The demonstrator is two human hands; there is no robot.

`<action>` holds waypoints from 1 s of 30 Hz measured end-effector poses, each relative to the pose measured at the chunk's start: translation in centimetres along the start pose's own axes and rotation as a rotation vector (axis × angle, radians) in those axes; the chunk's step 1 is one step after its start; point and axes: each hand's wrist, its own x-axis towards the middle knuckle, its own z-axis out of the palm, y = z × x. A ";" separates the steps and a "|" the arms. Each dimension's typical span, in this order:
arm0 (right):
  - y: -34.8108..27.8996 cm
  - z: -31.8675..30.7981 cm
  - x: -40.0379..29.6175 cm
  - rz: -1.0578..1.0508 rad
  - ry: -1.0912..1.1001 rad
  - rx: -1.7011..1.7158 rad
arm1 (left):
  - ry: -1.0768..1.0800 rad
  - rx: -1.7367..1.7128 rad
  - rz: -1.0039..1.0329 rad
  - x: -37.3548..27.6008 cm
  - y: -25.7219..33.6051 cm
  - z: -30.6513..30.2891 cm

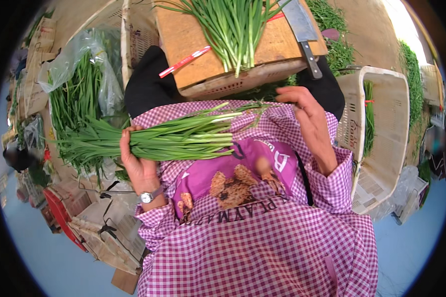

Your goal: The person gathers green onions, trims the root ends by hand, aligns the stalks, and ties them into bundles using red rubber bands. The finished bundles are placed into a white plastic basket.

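Note:
My left hand [139, 163], with a watch on its wrist, is closed around the leafy part of a bunch of green garlic chives [182, 139]. The pale stem ends point right, over my checked apron. To the right, my right hand [306, 118] is raised with bent fingers, close to thin loose leaf scraps [258, 109]; whether its fingertips touch any is unclear. More chives [232, 33] lie on a wooden board [193, 35] in front of me. A red-and-white strip [184, 62] lies left of them, and a cleaver [301, 29] with a black handle lies at the right.
A plastic bag [70, 61] of chives stands at the left. At the right, a white plastic crate [384, 148] holds a bundle tied in red [368, 111]. Loose green trimmings [338, 52] cover part of the floor beyond the board. More crates [104, 230] stand at lower left.

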 end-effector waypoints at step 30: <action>0.0 11.9 2.4 0.510 -0.763 1.289 | -0.201 0.428 -0.463 9.2 -5.9 9.8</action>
